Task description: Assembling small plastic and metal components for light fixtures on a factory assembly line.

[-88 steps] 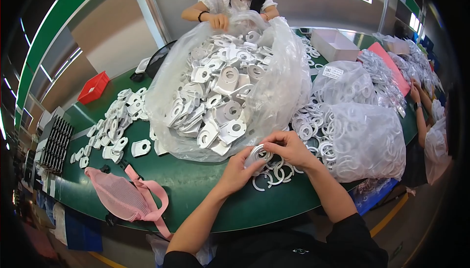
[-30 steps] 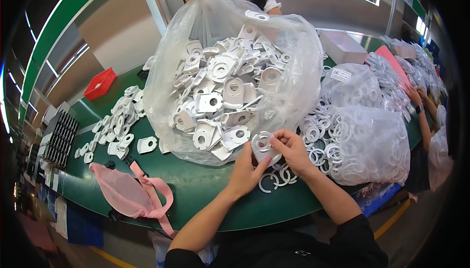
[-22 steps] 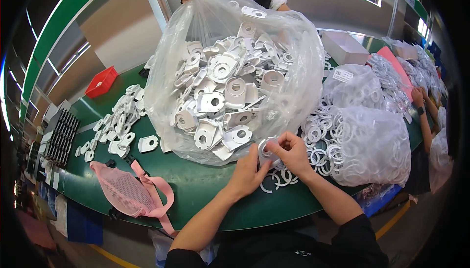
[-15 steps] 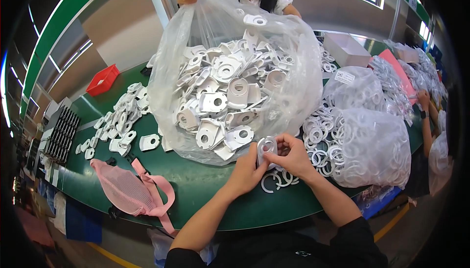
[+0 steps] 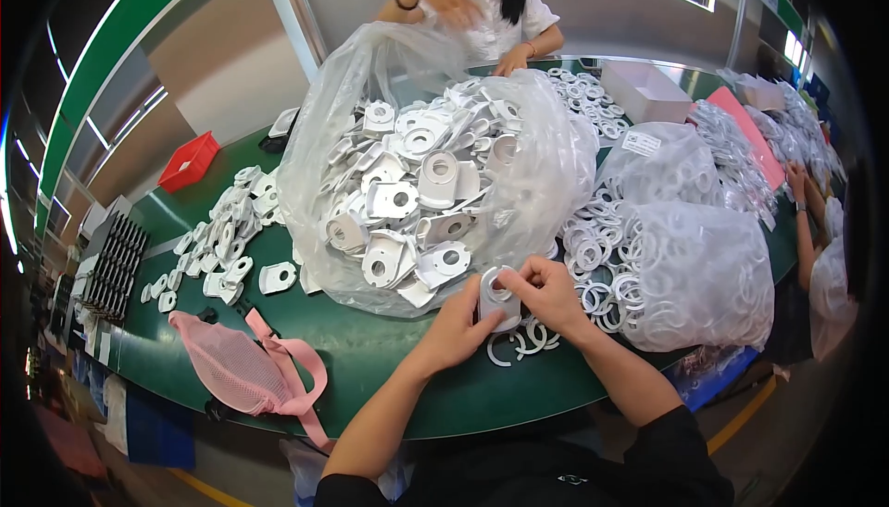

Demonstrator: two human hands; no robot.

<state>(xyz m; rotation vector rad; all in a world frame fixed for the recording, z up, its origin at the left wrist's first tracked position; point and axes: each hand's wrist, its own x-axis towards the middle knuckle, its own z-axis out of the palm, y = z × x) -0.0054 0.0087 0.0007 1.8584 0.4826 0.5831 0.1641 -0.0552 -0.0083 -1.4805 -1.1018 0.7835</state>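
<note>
My left hand [image 5: 456, 329] grips a white plastic housing part [image 5: 498, 307] with a round opening, thumb along its lower side. At the top of that part, the fingers of my right hand [image 5: 553, 296] pinch a white plastic ring [image 5: 496, 283] that lies against the opening; whether it is seated I cannot tell. Several loose white rings [image 5: 535, 338], some with a gap, lie on the table just below my hands. In front of my hands, a large clear plastic bag [image 5: 310, 174] stands open, heaped with similar white housing parts [image 5: 437, 179].
On the green table [image 5: 380, 359], more white parts [image 5: 231, 238] lie to the left beside a pink mesh bag [image 5: 227, 363]. A red bin [image 5: 189, 161] and black stacked trays [image 5: 113, 257] stand farther left. Bagged rings [image 5: 704, 275] are on the right. A person [image 5: 491, 25] stands across the table.
The person opposite has let go of the bag's raised rim, which has sunk. My right fingers have shifted over the ring, and the housing part now shows more of its flat face.
</note>
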